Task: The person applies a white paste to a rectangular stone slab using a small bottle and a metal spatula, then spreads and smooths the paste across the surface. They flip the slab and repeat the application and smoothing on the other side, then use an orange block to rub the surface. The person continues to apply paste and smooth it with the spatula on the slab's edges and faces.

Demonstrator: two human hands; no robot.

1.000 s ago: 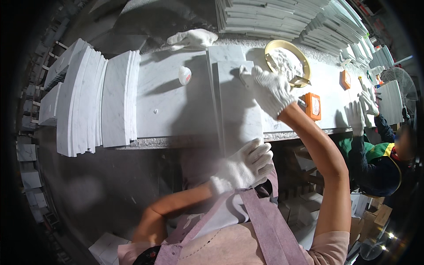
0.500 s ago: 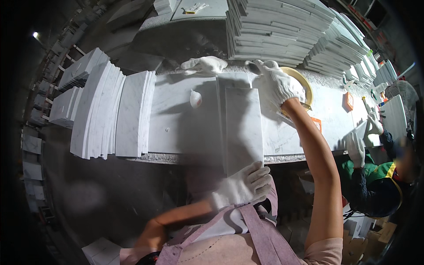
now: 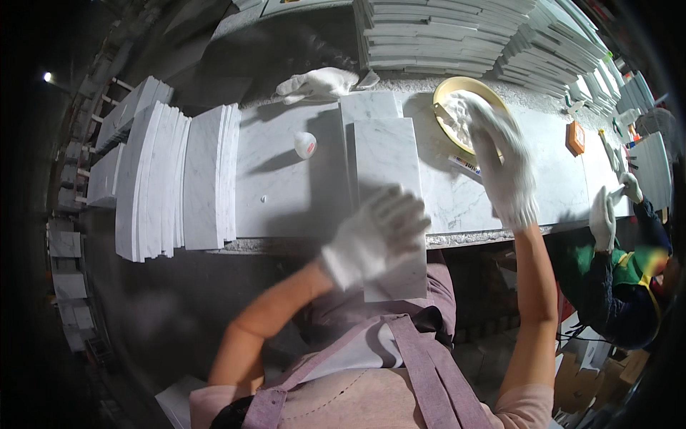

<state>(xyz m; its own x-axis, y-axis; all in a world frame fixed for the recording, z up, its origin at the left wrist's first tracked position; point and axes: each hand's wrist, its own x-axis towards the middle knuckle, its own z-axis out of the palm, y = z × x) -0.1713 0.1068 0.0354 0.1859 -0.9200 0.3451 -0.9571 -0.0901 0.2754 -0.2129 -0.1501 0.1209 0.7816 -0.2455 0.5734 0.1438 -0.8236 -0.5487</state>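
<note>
A long white marble tile (image 3: 386, 157) with faint grey veins overhangs the table's near edge, partly overlapping another tile (image 3: 370, 105). Over its near half is my left hand (image 3: 379, 232) in a white knit glove, fingers apart and holding nothing; contact with the tile cannot be made out. My gloved right hand (image 3: 504, 161) is smeared by motion at the right side of a yellow bowl (image 3: 437, 96) holding white material, hiding part of it. Whether its fingers grip anything is unclear. A spare white glove (image 3: 318, 84) lies left of the bowl, with a grey flat blade (image 3: 368, 80) beside it.
A small white bottle (image 3: 305, 145) is on the slab. Tiles stand in a row (image 3: 151, 179) at left; tall stacks (image 3: 443, 36) rise behind. An orange box (image 3: 575, 137) sits to the right. At far right, a co-worker's gloved hands (image 3: 604, 222) are near the table.
My right hand has moved back toward me and right, uncovering much of the bowl. My left hand has risen from the tile's near end to over its near half. The grey blade now shows beside the glove.
</note>
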